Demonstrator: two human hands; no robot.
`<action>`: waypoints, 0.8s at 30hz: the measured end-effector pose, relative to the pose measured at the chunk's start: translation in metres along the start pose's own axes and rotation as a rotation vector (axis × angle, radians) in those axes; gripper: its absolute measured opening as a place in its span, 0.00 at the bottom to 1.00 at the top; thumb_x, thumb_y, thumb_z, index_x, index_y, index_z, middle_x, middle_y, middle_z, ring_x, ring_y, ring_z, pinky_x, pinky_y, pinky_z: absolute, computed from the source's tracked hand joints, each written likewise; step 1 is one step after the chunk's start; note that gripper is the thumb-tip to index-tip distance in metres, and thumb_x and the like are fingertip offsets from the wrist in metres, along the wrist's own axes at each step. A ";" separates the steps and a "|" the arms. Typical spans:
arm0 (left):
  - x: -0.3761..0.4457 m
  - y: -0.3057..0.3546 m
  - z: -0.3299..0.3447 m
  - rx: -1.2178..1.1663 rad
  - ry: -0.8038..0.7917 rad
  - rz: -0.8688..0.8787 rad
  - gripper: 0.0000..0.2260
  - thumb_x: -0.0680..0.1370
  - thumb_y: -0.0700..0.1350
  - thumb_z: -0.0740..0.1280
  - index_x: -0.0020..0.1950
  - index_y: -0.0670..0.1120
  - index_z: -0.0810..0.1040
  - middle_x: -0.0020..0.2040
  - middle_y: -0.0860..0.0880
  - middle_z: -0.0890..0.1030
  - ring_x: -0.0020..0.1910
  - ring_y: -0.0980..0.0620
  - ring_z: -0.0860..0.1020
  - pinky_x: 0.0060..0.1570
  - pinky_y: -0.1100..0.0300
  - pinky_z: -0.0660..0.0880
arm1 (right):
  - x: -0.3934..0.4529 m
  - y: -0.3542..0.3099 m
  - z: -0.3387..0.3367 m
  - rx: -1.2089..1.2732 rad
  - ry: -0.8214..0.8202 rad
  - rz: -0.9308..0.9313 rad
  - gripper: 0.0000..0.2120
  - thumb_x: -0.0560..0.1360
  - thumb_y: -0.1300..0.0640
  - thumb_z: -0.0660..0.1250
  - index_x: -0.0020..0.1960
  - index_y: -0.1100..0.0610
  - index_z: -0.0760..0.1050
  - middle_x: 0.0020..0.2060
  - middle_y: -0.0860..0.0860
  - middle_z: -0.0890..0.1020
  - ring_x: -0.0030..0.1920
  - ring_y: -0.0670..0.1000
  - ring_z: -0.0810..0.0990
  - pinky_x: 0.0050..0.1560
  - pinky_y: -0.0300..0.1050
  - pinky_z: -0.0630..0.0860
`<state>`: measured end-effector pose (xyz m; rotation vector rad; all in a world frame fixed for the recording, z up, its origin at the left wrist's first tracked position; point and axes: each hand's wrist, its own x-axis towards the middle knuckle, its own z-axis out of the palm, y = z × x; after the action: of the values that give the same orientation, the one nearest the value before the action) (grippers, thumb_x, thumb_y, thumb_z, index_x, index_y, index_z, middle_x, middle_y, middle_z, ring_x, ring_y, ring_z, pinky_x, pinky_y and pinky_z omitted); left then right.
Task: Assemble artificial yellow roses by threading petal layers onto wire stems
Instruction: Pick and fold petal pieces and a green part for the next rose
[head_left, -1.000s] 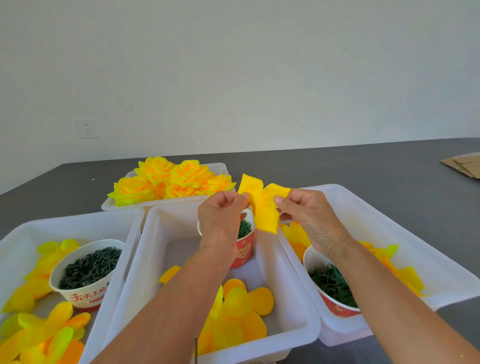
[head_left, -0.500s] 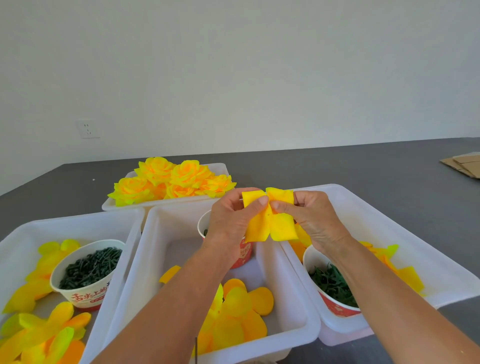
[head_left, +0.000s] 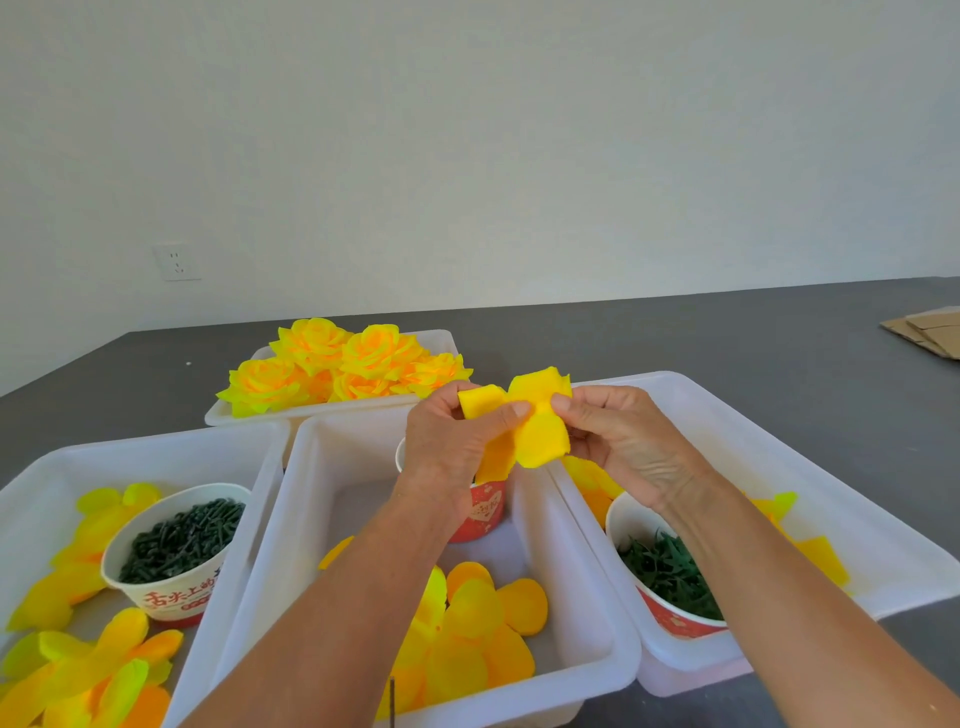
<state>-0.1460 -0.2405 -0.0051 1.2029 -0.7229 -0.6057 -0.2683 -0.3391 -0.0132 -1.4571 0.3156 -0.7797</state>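
A yellow petal layer (head_left: 535, 434) with several lobes is held in the air above the middle white bin (head_left: 311, 467). My left hand (head_left: 447, 447) pinches its left side with thumb and fingers. My right hand (head_left: 618, 441) pinches its right side. Loose orange-yellow petal layers (head_left: 478, 629) lie in the middle bin's near end. A red paper cup (head_left: 485, 512) stands in that bin, mostly hidden behind my left hand. Finished yellow roses (head_left: 343, 369) fill a white tray (head_left: 228, 413) at the back. No wire stem is visible in the held petals.
The left white bin (head_left: 62, 462) holds a paper cup of dark green parts (head_left: 179, 540) and yellow-green petals (head_left: 83, 670). The right bin (head_left: 779, 467) holds a cup of green leaf pieces (head_left: 670, 577) and more petals. Cardboard (head_left: 930, 335) lies far right on the grey table.
Both hands turned and spread the petal layer between them. It went from folded and bunched to flatter, with the right lobe now lifted upward.
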 end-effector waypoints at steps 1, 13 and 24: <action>0.000 0.000 0.000 0.027 0.001 0.018 0.11 0.67 0.35 0.75 0.41 0.45 0.75 0.42 0.42 0.79 0.42 0.45 0.77 0.42 0.50 0.76 | -0.001 -0.001 0.001 -0.019 0.020 -0.011 0.08 0.66 0.54 0.69 0.38 0.57 0.84 0.37 0.55 0.85 0.38 0.50 0.83 0.37 0.41 0.80; -0.003 -0.004 0.004 0.184 -0.147 0.177 0.05 0.70 0.32 0.71 0.42 0.32 0.78 0.39 0.33 0.80 0.38 0.46 0.75 0.43 0.54 0.75 | -0.004 -0.006 0.007 -0.114 0.207 -0.012 0.13 0.58 0.43 0.72 0.31 0.54 0.82 0.28 0.53 0.79 0.30 0.50 0.73 0.34 0.43 0.73; 0.002 0.004 -0.002 -0.106 0.019 0.163 0.06 0.72 0.32 0.68 0.41 0.42 0.77 0.41 0.40 0.78 0.41 0.44 0.76 0.48 0.50 0.76 | 0.000 -0.008 -0.007 0.034 0.511 0.089 0.08 0.77 0.54 0.65 0.42 0.58 0.75 0.25 0.51 0.81 0.25 0.48 0.80 0.22 0.37 0.73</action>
<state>-0.1430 -0.2400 -0.0013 1.0393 -0.7556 -0.4900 -0.2748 -0.3441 -0.0066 -1.1868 0.7454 -1.0741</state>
